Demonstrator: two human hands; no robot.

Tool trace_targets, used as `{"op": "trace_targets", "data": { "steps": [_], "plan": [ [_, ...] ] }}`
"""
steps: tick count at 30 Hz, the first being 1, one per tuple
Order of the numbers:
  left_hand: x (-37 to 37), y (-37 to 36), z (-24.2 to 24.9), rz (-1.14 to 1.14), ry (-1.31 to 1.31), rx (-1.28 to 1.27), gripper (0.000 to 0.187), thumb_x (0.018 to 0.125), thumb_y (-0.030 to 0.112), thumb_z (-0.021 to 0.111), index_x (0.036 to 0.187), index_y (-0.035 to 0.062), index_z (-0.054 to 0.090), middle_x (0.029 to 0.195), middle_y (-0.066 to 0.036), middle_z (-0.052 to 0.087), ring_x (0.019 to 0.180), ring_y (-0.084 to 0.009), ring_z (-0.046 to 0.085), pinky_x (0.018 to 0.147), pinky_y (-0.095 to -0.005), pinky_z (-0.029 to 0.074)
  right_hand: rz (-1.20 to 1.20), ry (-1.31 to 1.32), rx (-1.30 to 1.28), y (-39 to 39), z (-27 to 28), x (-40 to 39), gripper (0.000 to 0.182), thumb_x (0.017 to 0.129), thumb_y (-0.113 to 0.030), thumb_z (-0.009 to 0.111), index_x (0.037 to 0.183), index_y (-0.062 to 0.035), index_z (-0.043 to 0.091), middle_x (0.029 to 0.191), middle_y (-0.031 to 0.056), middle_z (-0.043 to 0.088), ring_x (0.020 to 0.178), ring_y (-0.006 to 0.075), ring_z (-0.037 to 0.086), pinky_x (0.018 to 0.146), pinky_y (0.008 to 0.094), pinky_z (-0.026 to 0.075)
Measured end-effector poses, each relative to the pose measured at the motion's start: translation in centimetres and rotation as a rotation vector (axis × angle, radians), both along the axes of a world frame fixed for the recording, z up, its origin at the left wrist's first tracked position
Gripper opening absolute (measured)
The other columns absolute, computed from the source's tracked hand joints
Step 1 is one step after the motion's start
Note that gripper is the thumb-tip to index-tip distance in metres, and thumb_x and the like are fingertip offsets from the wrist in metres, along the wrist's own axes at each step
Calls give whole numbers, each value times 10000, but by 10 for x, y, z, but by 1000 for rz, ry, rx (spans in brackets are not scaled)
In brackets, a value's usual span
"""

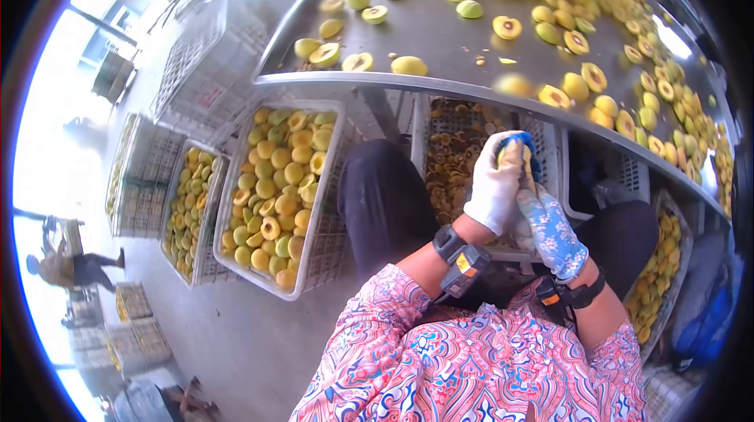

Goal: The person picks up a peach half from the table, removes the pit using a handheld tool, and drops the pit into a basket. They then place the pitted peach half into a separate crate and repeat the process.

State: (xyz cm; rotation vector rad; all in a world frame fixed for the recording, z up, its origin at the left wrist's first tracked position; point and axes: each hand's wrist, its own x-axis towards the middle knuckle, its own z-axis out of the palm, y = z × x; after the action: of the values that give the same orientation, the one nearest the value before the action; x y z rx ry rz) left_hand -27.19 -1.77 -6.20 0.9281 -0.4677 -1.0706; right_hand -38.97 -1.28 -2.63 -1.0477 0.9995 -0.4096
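Note:
My left hand (495,186), in a white glove, is closed and pressed against my right hand (553,229), in a blue flowered glove. Both are held together between my knees, over a grey crate (554,163) of brown fruit stones and scraps (452,163). Yellow shows among the closed fingers, with a blue patch at their tips; I cannot tell what the hands grip. Just beyond them runs the metal edge of a worktable (463,90), strewn with halved and whole yellow-green stone fruit (506,27). A blurred yellow fruit (516,86) overlaps that edge.
Left of my knee stands a white crate (292,293) full of fruit (271,186), beside another filled crate (192,210) and stacked crates (141,186). To my right is a crate of yellow fruit (658,265). A person (75,265) is farther off at left.

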Motion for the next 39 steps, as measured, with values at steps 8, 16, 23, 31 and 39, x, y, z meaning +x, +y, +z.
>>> {"op": "trace_targets", "data": {
  "steps": [8,16,23,31,39],
  "plan": [
    [21,3,5,57,-39,23,179,965,184,543,1063,44,596,868,-5,592,802,-68,526,737,-240,456,83,6,-115,-5,-4,16,293,985,-244,512,1232,-88,509,822,-4,550,622,54,493,506,212,416],
    [31,1,-6,143,-327,23,198,974,200,523,1074,55,614,892,-12,600,784,-70,530,687,-251,462,75,-12,61,-8,-5,20,197,986,-323,509,1100,-163,525,630,-63,399,462,57,373,420,207,304],
    [33,-1,-2,-128,140,-150,233,980,254,529,1071,62,624,907,-47,637,753,-93,576,676,-251,502,140,-414,510,-12,3,10,340,1019,-408,385,1014,-95,519,512,-77,304,339,47,276,354,230,265],
    [37,4,3,-319,334,-279,363,984,373,502,1022,29,613,853,-79,643,733,-144,607,662,-291,529,172,-679,664,-7,-3,9,359,1019,-424,382,1003,-78,477,505,-80,292,335,32,258,315,217,220],
    [62,-7,6,232,89,-78,284,984,306,529,980,33,611,824,-12,597,749,-89,553,689,-235,474,142,-652,403,-7,-9,1,341,1017,-414,400,987,-84,479,507,-80,284,331,47,260,319,222,241]
  ]
}}
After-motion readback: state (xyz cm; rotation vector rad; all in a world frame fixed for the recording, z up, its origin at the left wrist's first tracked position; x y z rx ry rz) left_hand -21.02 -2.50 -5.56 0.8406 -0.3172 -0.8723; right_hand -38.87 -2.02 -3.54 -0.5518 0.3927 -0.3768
